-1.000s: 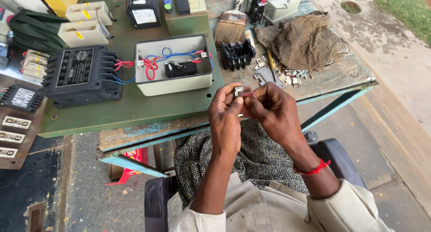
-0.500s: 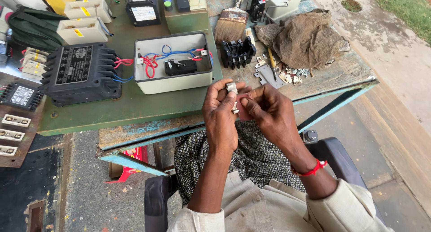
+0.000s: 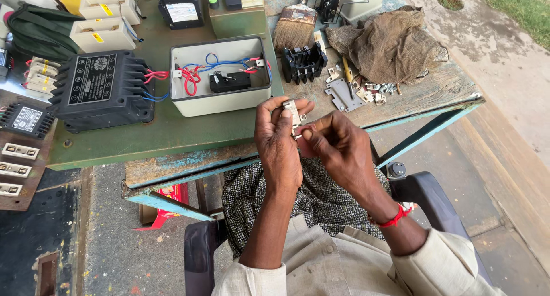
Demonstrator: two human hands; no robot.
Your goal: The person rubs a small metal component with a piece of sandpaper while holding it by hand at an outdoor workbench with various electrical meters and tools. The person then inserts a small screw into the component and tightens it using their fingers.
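1. The left hand [image 3: 279, 136] is raised in front of the workbench edge, fingers curled around a small grey metal contact piece [image 3: 291, 111] pinched between thumb and fingertips.
2. The right hand [image 3: 339, 148] sits just at 3 o'clock of the left, touching it; its thumb and forefinger pinch the lower end of the same piece. What exactly lies under the fingertips is too small to tell. A red thread bracelet [image 3: 395, 218] circles this wrist.
3. At 12 o'clock from the hands, close by, stands an open cream electrical box [image 3: 220, 98] with red and blue wires [image 3: 192, 78] and a black component [image 3: 229, 81] inside.
4. At 1 o'clock lies a black terminal block [image 3: 303, 62], with a flat grey metal plate [image 3: 342, 95] and scattered small metal fittings [image 3: 375, 89] beside it.
5. Further out at 1 o'clock, a brown crumpled cloth [image 3: 389, 44] rests on the bare wood; a worn paintbrush [image 3: 295, 24] lies at 12 o'clock.
6. At 10 o'clock sits a large black finned unit [image 3: 100, 89] on the green benchtop [image 3: 143, 136], its wires running to the cream box.
7. At 6 o'clock, below the hands, a checked cloth [image 3: 321, 198] covers the person's lap.
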